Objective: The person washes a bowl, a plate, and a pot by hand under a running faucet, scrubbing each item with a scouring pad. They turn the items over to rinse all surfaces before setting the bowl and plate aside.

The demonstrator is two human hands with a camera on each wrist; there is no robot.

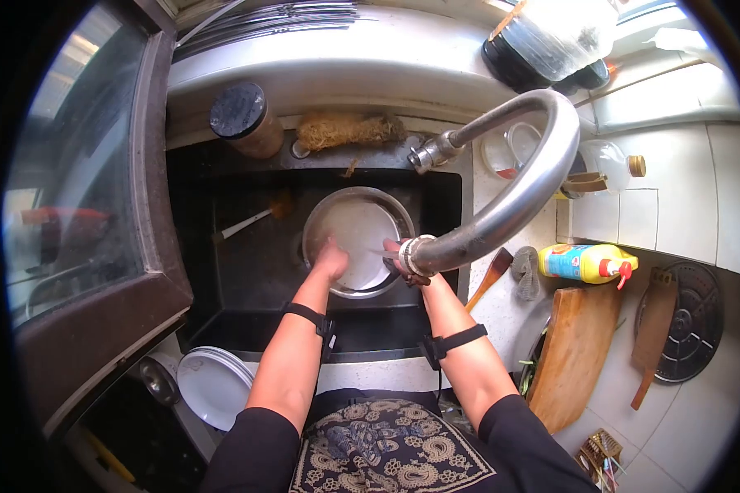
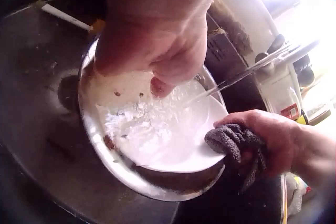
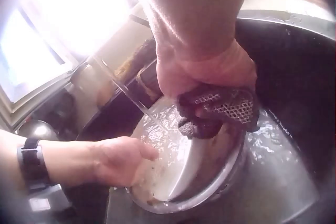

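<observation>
Reaching in over the front edge of the dark sink with both forearms. Gripping a white plate at its left rim with the left hand, fingers curled down onto the wet face. Clamping a dark grey cloth in the right hand, fingers wrapped tight round it, and pressing it against the plate's right rim. Leaning tilted inside a round metal bowl on the sink floor, nearer the right wall than the left: round, glossy, wet all over, foamy at the centre, flecked with a few brown specks towards the left hand. Catching a thin stream of water from the curved faucet overhead. Farther back, lying on the sink floor left of the bowl, a white-handled brush. Standing on the sink's far rim, a dark-lidded jar beside a tan fibrous scrubber.
</observation>
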